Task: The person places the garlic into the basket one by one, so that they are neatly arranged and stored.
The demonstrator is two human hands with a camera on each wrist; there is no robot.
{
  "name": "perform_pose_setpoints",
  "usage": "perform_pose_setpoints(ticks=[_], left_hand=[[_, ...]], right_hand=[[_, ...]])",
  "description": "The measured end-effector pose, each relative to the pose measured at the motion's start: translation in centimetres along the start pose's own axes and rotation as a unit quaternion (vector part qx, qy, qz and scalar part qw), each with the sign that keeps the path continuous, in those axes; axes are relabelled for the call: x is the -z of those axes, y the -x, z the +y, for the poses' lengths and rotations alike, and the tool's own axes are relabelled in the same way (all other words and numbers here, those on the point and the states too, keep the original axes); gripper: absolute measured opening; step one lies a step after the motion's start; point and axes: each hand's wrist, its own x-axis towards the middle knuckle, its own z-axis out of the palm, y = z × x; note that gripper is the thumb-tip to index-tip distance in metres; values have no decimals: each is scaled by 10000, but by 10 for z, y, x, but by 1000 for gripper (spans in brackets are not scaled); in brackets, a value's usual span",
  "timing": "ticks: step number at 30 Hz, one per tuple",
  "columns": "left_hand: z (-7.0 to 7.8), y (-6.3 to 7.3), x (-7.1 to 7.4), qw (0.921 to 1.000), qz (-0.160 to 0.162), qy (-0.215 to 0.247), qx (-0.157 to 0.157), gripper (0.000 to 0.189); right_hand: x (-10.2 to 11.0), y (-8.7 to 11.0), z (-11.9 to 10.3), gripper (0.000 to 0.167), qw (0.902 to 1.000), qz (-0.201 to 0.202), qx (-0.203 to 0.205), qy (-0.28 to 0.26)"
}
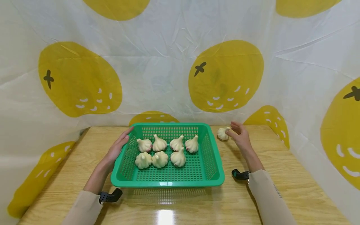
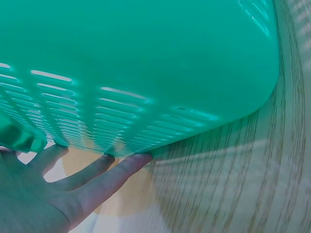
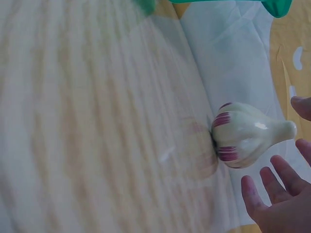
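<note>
A green plastic basket (image 1: 168, 183) with slotted walls sits on the table. Several garlic bulbs (image 1: 159, 159) stand in it in two rows, stems mostly upward. My left hand (image 1: 114, 150) lies along the basket's left side, its straight, spread fingers touching the slotted wall (image 2: 121, 116) in the left wrist view. To the right of the basket, one more garlic bulb (image 1: 222, 134) stands on the table. Beside it is my right hand (image 1: 241, 137), fingers apart and thumb close to the stem. The right wrist view shows this bulb (image 3: 248, 136) with purple streaks near its base, ungripped.
The wooden table (image 1: 281, 175) reaches toward me and out to both sides. A white cloth with yellow fruit prints (image 1: 226, 76) hangs behind its far edge and beside it. Dark wrist devices (image 1: 111, 196) are strapped on both wrists.
</note>
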Motion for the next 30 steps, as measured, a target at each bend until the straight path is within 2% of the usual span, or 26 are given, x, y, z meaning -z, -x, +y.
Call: perform_pose_setpoints(ticks=[4,11,18,23,30], left_hand=[[0,0,1,10000,-21,3,0,59],[1,-1,1,10000,-18,-5,6,59],[0,0,2,9999,-18,-106,16,59],[-1,1,2,10000,-55,-41,-21,59],[0,1,2,9999,-53,-115,-31,60]], right_hand=[[0,-1,4,69,9998,-167,-26,-101],[-2,-4,6,67,9989,-466,-42,31],[-7,-4,-2,60,9972,-638,-318,237],[-9,-4,-4,55,9965,-641,-425,328],[-11,-2,5,49,9971,-418,-259,573]])
